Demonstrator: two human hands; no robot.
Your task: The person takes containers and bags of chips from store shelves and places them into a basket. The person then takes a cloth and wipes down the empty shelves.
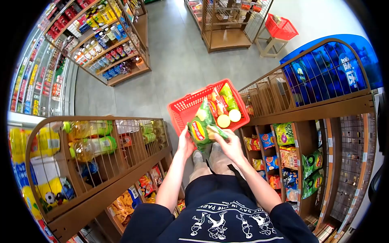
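Note:
Both my hands are closed on a green chip bag (199,130) with a red and yellow label, held over the near edge of a red shopping basket (178,111). My left hand (186,142) grips the bag's left side. At its right side, my right hand (229,146) pinches the bag, its fingers partly hidden. Inside the basket lie a red packet (219,102), a green packet (229,96) and two round yellow lids (223,120). The bag covers part of the basket's near side. What supports the basket I cannot tell.
Snack shelves (298,162) flank me on the right, and a rack with oil bottles (95,148) on the left. Ahead stand a drinks shelf (107,44) and a brown wire rack (227,30). Another red basket (281,28) sits on a stool (270,45). Grey floor (170,52) lies between them.

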